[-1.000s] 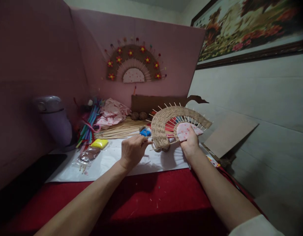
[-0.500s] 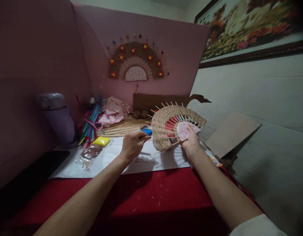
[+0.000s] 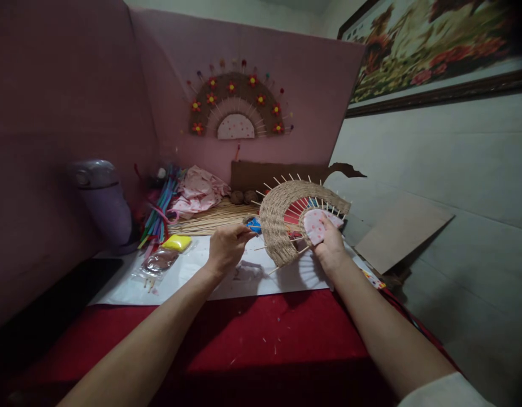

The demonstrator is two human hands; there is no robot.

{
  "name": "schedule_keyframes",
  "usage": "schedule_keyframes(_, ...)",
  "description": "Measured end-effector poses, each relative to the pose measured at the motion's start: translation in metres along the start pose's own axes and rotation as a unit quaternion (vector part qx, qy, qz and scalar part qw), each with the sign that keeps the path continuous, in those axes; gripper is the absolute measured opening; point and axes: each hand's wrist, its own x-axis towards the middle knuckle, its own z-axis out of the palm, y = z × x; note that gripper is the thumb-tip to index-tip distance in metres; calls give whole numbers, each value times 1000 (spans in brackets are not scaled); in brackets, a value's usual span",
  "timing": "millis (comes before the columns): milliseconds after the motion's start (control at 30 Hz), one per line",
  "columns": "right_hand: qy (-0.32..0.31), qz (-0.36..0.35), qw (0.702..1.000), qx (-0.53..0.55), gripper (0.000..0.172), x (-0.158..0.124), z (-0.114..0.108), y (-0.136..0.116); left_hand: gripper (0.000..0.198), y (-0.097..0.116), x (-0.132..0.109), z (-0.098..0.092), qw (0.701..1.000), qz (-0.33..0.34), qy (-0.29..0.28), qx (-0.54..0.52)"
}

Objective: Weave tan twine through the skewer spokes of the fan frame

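Observation:
My right hand (image 3: 330, 250) grips a woven half-round fan (image 3: 274, 226) by its pink dotted cloth centre (image 3: 315, 226), thumb on top. The fan is tilted above the table, with thin pale sticks poking out past its twisted-cord band. At its left edge my left hand (image 3: 227, 247) is closed, thumb and fingers pinched close to the stick ends. Whatever lies between those fingertips is too small to make out. Just behind them is a small blue thing (image 3: 254, 225), partly covered.
A white sheet (image 3: 201, 285) lies on the red cloth (image 3: 261, 333). At left are a purple bottle (image 3: 102, 206), colourful pipe cleaners (image 3: 161, 203), a yellow packet (image 3: 177, 243) and pink cloth (image 3: 201, 192). Thin sticks (image 3: 210, 219) lie behind. A finished-looking flowered fan (image 3: 231, 96) hangs on the pink panel.
The fan has turned slightly, its lower left end dropping a little. My left hand's fingertips have shifted up and left from one protruding stick. My right hand keeps its grip.

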Motion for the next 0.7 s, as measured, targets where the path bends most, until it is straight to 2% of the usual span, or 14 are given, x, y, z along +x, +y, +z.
schedule_keyframes(333,-17,18,1000,-6,12,-1,1,-1,15,0,2,-5,999,-1,14,37)
schedule_keyframes(567,-13,35,999,-18,12,-1,0,1,22,0,5,-11,991,18,76,105)
schedule_keyframes(700,-9,41,999,-30,13,0,0,2,21,3,5,-13,989,28,89,113)
